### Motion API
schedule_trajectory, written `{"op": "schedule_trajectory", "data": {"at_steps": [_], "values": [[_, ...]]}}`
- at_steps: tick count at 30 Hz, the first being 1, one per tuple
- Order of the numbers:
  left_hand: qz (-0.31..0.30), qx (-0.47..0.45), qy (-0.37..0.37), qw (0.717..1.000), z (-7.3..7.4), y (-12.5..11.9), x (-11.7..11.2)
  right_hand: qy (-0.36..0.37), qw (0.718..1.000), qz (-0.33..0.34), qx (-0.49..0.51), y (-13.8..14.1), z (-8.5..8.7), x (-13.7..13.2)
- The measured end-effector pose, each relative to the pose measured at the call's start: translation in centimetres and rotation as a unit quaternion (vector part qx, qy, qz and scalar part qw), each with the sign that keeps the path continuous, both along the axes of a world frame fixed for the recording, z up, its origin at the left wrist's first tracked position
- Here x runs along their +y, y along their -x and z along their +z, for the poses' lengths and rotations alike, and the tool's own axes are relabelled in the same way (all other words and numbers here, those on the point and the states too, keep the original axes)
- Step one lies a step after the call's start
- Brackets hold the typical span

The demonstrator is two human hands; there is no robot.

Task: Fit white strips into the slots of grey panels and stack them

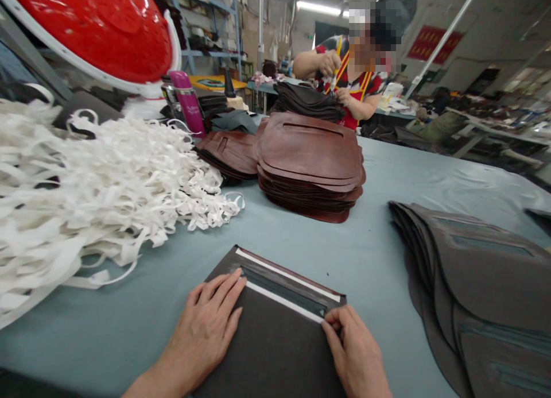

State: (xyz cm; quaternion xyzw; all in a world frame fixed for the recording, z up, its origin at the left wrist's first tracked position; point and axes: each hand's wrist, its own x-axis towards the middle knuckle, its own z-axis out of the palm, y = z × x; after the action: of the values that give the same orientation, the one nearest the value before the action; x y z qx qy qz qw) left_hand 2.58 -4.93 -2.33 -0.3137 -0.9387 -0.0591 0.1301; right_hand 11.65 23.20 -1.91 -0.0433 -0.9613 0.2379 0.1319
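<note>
A dark leather panel [275,346] lies face down before me, with a long slot [286,292] near its far edge. One white tape strip [282,300] runs along the near side of the slot; an upper white strip [288,274] follows the panel's far edge, where a brown border shows. My left hand [206,323] rests flat on the panel, fingers stretched to the left end of the slot. At the slot's right end my right hand [355,346] is closed, thumb and forefinger pinched at the end of the lower strip.
A heap of white strips [107,174] covers the table's left side. Stacked brown leather panels [312,157] stand ahead, dark panels [486,260] at right. A purple bottle [189,102] and red round basin [99,30] are at back left. Another person [357,70] works across the table.
</note>
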Motion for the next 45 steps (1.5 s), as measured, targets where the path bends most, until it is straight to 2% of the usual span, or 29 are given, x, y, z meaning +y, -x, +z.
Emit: {"op": "schedule_trajectory", "data": {"at_steps": [7, 15, 19, 22, 24, 27, 29, 31, 34, 36, 38, 40, 42, 43, 45], "values": [[0.0, -0.003, -0.008, 1.0, -0.1, 0.0, -0.1, -0.008, 0.999, -0.024, -0.033, 0.1, 0.1, -0.2], [0.0, -0.003, -0.015, 1.0, 0.1, 0.0, -0.1, -0.031, 0.999, 0.006, -0.039, 0.2, 0.0, 0.2], [0.001, -0.009, -0.024, 1.0, 0.3, -0.2, 0.0, -0.044, 0.998, -0.011, -0.035, 0.3, 0.2, 0.0], [0.007, -0.027, -0.048, 0.998, 0.4, -0.4, -0.1, -0.057, 0.998, 0.004, -0.026, 0.2, 0.3, 0.0], [0.034, -0.043, -0.09, 0.994, 0.4, -0.2, -0.4, -0.064, 0.998, 0.02, -0.015, 0.2, 0.4, 0.3], [0.128, -0.059, -0.155, 0.978, 0.2, 1.0, -1.4, -0.064, 0.997, 0.04, 0.001, 0.9, 0.7, 0.5], [0.173, -0.073, -0.174, 0.967, 0.2, 2.1, -2.1, -0.056, 0.996, 0.069, 0.016, 1.9, 1.0, -0.3], [0.177, -0.114, -0.186, 0.96, 0.4, 3.2, -2.5, -0.042, 0.991, 0.119, 0.037, 3.4, 1.2, -2.0], [0.165, -0.219, -0.188, 0.943, 1.5, 4.2, -2.5, -0.037, 0.978, 0.19, 0.081, 5.5, 1.2, -4.8], [0.152, -0.279, -0.176, 0.932, 2.9, 4.6, -2.4, -0.049, 0.972, 0.202, 0.108, 6.3, 0.8, -5.8], [0.115, -0.331, -0.193, 0.916, 4.8, 5.1, -2.4, -0.061, 0.973, 0.188, 0.122, 6.5, 0.5, -5.8], [0.076, -0.378, -0.244, 0.89, 6.7, 6.0, -2.5, -0.076, 0.976, 0.163, 0.123, 6.4, 0.3, -5.2], [0.07, -0.39, -0.284, 0.873, 8.0, 7.2, -2.6, -0.106, 0.978, 0.137, 0.117, 6.2, 0.2, -4.8], [0.076, -0.378, -0.286, 0.877, 8.2, 7.9, -2.6, -0.123, 0.978, 0.123, 0.113, 6.1, 0.2, -4.7], [0.102, -0.302, -0.264, 0.91, 7.6, 8.8, -2.4, -0.157, 0.977, 0.096, 0.107, 6.0, 0.0, -4.9]]}}
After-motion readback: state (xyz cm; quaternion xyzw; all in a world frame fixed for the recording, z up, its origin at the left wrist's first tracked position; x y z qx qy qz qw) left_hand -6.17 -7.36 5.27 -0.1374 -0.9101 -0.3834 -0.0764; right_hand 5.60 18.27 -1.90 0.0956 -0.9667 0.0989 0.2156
